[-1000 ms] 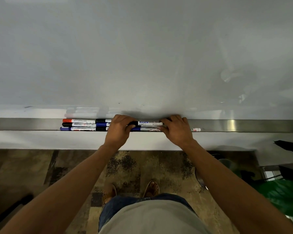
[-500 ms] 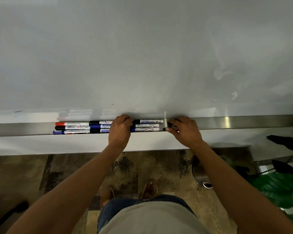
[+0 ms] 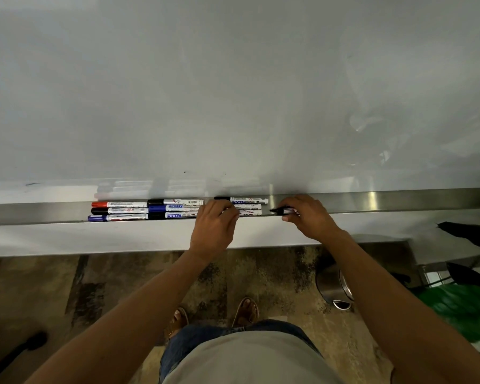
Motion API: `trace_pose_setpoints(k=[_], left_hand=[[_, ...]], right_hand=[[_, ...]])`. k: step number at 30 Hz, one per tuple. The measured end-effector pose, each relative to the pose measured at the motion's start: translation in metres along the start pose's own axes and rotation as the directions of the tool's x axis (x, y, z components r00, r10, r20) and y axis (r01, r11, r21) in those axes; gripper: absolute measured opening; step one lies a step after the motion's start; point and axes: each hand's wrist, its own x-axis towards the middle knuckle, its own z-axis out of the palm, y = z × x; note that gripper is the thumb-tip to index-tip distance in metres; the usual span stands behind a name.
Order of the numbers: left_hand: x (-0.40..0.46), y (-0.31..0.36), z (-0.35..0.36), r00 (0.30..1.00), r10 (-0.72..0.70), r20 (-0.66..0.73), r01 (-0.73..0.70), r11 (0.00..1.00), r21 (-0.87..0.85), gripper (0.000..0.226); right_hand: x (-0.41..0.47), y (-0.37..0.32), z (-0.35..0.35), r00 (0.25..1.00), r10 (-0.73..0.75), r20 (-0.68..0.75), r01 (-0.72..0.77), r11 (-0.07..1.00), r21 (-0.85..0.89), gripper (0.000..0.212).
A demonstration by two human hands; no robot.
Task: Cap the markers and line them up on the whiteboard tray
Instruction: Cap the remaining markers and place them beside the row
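Head cam was looking down at a big whiteboard [image 3: 233,92] that took up most of the view, with a long steel tray [image 3: 39,213] running along its bottom edge. Below that was a patterned floor [image 3: 122,278], a metal bin [image 3: 333,286] off to the right and some green plant leaves [image 3: 460,309] in the corner.

Markers were laid lengthwise in the tray in three rows. Leftmost group: a red-capped marker [image 3: 119,204] at the back, a black-capped marker [image 3: 119,210] in the middle and a blue-capped marker [image 3: 117,217] at the front, all touching. Just right of those sat three more end to end with them, a black one [image 3: 175,202], a blue one [image 3: 175,208] and another [image 3: 172,215] at the front. A third group [image 3: 248,206] lay further right, partly hidden.

The left hand [image 3: 214,228] rested on that third group with fingers curled over the marker ends; couldn't tell whether it actually pinched one. The right hand [image 3: 308,217] was pinching a single black-tipped marker [image 3: 281,210] between thumb and fingers, held level just over the front lip of the tray, a little apart from the third group. Whether that tip was capped, too small to tell.
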Motion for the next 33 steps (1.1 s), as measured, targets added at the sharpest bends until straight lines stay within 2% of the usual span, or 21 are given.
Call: trace_pose_setpoints(k=[10, 14, 17, 20, 27, 29, 30, 33], left_hand=[[0.006, 0.010, 0.004, 0.998, 0.056, 0.041, -0.053, 0.996, -0.071, 0.010], [0.011, 0.020, -0.001, 0.990, 0.012, 0.140, 0.019, 0.975, -0.220, 0.025], [0.014, 0.027, -0.006, 0.975, 0.032, 0.219, 0.043, 0.943, -0.331, 0.039], [0.017, 0.029, -0.011, 0.981, 0.031, 0.189, 0.047, 0.919, -0.391, 0.040], [0.017, 0.015, -0.033, 0.992, -0.020, 0.125, 0.072, 0.902, -0.427, 0.025], [0.016, 0.012, -0.040, 0.989, -0.064, 0.134, 0.119, 0.879, -0.461, 0.021], [0.015, 0.009, -0.043, 0.985, -0.106, 0.137, 0.161, 0.856, -0.491, 0.020], [0.012, 0.001, -0.051, 0.939, -0.290, 0.185, 0.341, 0.712, -0.613, 0.021]], right_hand=[[-0.002, -0.002, 0.001, 0.995, -0.038, -0.092, 0.040, 0.999, 0.017, 0.016], [-0.003, -0.020, -0.001, 0.985, 0.046, -0.164, -0.016, 0.984, 0.180, 0.013], [-0.002, -0.043, -0.002, 0.988, 0.082, -0.128, -0.033, 0.936, 0.350, 0.016], [0.000, -0.064, -0.001, 0.995, 0.070, -0.068, -0.025, 0.856, 0.517, 0.019], [0.007, -0.094, 0.003, 0.996, 0.080, -0.032, -0.039, 0.753, 0.657, 0.024], [0.008, -0.098, 0.003, 0.996, 0.074, -0.045, -0.030, 0.785, 0.619, 0.028], [0.008, -0.100, 0.003, 0.996, 0.073, -0.055, -0.031, 0.837, 0.546, 0.033], [0.008, -0.099, -0.001, 0.997, 0.025, -0.069, -0.012, 0.983, 0.181, 0.049]])
